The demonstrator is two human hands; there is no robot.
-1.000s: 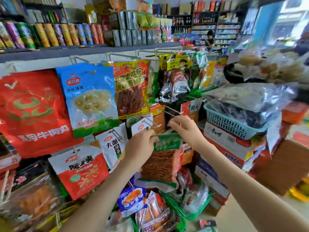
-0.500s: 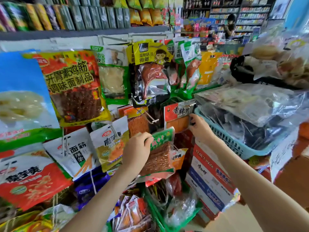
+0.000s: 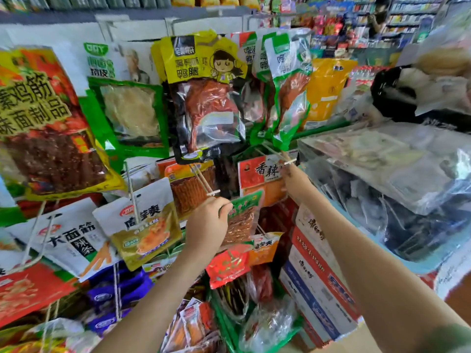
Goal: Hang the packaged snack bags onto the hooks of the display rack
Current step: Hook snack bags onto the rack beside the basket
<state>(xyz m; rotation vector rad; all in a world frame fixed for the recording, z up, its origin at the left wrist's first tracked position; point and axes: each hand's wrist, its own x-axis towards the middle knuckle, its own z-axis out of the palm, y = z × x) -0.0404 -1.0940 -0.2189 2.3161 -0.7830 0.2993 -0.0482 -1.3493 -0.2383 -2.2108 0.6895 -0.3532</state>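
Left hand (image 3: 207, 226) pinches the green-topped bag (image 3: 242, 220) at its 9 o'clock edge; right hand (image 3: 293, 178) reaches the hook (image 3: 279, 155) at 1 o'clock, grip unclear.

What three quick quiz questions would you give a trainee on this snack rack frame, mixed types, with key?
1. True or false: the left hand holds the green-topped snack bag by its top edge.
2. Which pack does the right hand reach toward? A) red-and-orange pack B) yellow duck-leg pack C) purple packs
3. Fill in: the green-topped bag is just below the tip of a wire ____.

Key: 1 true; 2 A; 3 hook.
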